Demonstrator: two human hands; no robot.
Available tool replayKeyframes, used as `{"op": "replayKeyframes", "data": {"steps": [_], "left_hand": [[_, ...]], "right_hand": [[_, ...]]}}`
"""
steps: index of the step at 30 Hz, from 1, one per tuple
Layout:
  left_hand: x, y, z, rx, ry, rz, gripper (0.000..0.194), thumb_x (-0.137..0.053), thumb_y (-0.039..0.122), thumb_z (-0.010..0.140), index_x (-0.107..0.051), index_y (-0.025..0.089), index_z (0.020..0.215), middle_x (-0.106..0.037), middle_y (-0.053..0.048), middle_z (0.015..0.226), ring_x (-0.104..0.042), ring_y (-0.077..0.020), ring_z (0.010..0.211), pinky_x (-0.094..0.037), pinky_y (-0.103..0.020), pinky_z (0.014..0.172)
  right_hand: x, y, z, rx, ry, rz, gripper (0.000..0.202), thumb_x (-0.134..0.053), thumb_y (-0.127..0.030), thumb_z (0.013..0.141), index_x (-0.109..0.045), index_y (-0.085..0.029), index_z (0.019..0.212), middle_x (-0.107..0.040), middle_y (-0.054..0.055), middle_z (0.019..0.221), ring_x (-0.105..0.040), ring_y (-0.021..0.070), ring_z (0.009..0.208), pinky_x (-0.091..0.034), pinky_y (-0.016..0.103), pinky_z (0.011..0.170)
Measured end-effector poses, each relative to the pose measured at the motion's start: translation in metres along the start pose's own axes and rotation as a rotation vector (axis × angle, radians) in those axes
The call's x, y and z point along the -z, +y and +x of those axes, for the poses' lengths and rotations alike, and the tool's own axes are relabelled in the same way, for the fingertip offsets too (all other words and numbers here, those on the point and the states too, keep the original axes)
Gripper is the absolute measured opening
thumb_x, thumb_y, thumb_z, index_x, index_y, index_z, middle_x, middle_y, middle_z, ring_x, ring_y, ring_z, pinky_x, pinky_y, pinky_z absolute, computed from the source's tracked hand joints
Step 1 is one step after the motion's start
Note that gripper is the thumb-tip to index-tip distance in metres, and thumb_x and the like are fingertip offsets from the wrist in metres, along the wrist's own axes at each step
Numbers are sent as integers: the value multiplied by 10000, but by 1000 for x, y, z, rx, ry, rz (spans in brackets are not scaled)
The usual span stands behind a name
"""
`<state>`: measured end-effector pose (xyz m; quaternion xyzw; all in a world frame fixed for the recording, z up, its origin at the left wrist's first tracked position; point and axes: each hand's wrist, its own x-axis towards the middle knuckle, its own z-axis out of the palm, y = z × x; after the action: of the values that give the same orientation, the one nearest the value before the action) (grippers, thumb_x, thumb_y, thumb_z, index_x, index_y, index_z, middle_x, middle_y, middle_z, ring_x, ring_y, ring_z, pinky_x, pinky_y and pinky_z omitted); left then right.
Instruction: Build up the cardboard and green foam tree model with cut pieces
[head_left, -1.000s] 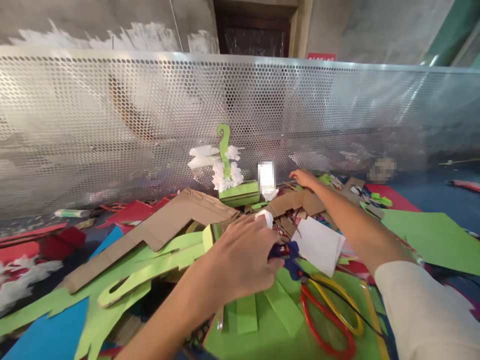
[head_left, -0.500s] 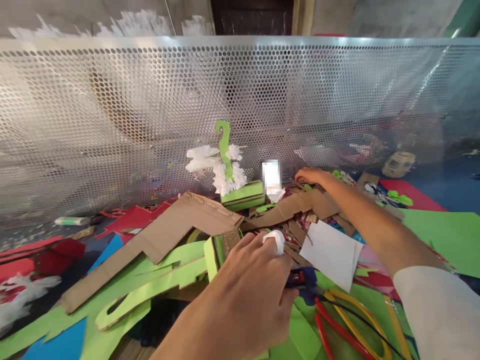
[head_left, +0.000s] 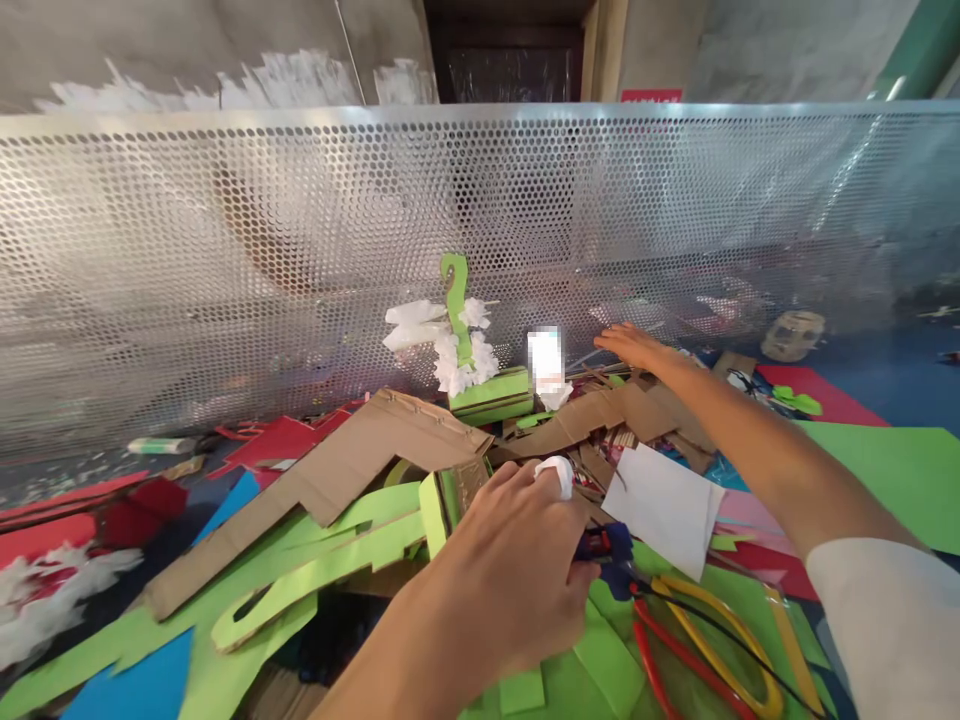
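Observation:
At the pile's far side, my right hand (head_left: 631,345) pinches a thin pale stick (head_left: 585,358) at its fingertips. My left hand (head_left: 521,560) is closed in the foreground, back upward, and whatever its fingers hold is hidden. A bit of white material (head_left: 553,477) sits at one of its fingers. Against its left side stands a green-faced cardboard block (head_left: 435,515). A dark blue tool with a red part (head_left: 606,550) touches the thumb side. A green hook-shaped cutout with white crumpled paper (head_left: 459,320) stands upright on a green block (head_left: 491,397) beyond.
Brown cardboard (head_left: 330,475), green strips (head_left: 330,570) and white sheets (head_left: 660,505) cover the surface. Red-and-yellow-handled tools (head_left: 716,640) and a black cord lie at lower right. A perforated metal panel (head_left: 300,220) rises behind, with a clear jar (head_left: 793,335) at far right.
My right hand has risen slightly from the scraps, and the thin stick now shows at its fingertips. My left hand keeps its closed pose. The view has tilted slightly upward.

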<state>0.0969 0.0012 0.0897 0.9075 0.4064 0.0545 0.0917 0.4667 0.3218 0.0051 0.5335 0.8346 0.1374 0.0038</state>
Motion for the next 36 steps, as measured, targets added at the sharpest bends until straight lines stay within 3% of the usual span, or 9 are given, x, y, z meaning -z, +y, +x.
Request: {"op": "replayKeyframes", "data": {"steps": [6,9,12,19,23,26,28,32,36], "left_hand": [[4,2,2,-24,26,45,226,-681,379,934,-790,198,1014,-708,-100,1021,-676,-306,1084,-506,-470,1047],[6,2,3,-22,15,54,279,-658,402,948,-799,206,1087,-723,-112,1074,-678,-321,1120,-495,-485,1060],[8,5,2,-20,14,71,335,-629,421,957,-791,209,1159,-726,-129,1142,-674,-343,1155,-490,-510,1059],[14,20,-4,-38,46,126,360,-616,457,947,-786,193,1124,-715,-144,1109,-657,-348,1147,-502,-505,1029],[18,23,-7,-7,37,129,406,-614,492,945,-776,202,1179,-713,-150,1160,-644,-340,1153,-499,-485,1013],[22,20,-5,14,2,111,448,-598,548,945,-779,218,1187,-707,-145,1177,-647,-325,1116,-504,-452,960],[25,17,-5,10,-19,116,461,-594,551,943,-777,215,1200,-707,-142,1137,-642,-311,1091,-502,-422,928],[29,12,-6,15,-12,137,444,-591,525,936,-775,231,1212,-706,-130,1127,-625,-289,1083,-483,-394,906],[32,5,-7,36,-24,126,429,-606,514,909,-784,223,1169,-734,-120,1132,-642,-264,1011,-471,-372,855]], "right_hand": [[32,9,-25,-83,39,-117,447,-579,-90,888,-672,-157,1319,-691,202,1312,-651,315,1139,-420,401,997],[46,-2,-53,-230,48,-52,351,-484,-245,1030,-665,-175,1322,-747,193,1190,-686,315,1010,-442,376,864],[55,-17,-85,-301,107,27,467,-366,-439,1102,-633,-216,1414,-778,171,1079,-694,320,930,-435,368,818],[98,-78,-151,-175,315,510,406,-382,-294,1066,-647,-150,1338,-760,117,988,-647,239,831,-454,309,773],[139,-129,-187,11,185,640,461,-399,-407,1090,-550,-254,1497,-654,-9,762,-486,162,573,-374,280,636],[167,-158,-204,183,151,641,376,-411,-335,1073,-682,-263,1324,-728,32,915,-543,160,653,-395,292,673],[180,-170,-209,208,172,608,316,-474,-335,1049,-712,-244,1235,-750,48,948,-579,175,715,-406,298,688],[193,-179,-214,175,155,543,387,-495,-431,1056,-724,-270,1324,-760,25,822,-570,179,640,-394,311,659],[191,-181,-222,179,110,515,327,-569,-367,1001,-811,-297,1209,-828,43,1087,-700,214,839,-465,330,761]]}}
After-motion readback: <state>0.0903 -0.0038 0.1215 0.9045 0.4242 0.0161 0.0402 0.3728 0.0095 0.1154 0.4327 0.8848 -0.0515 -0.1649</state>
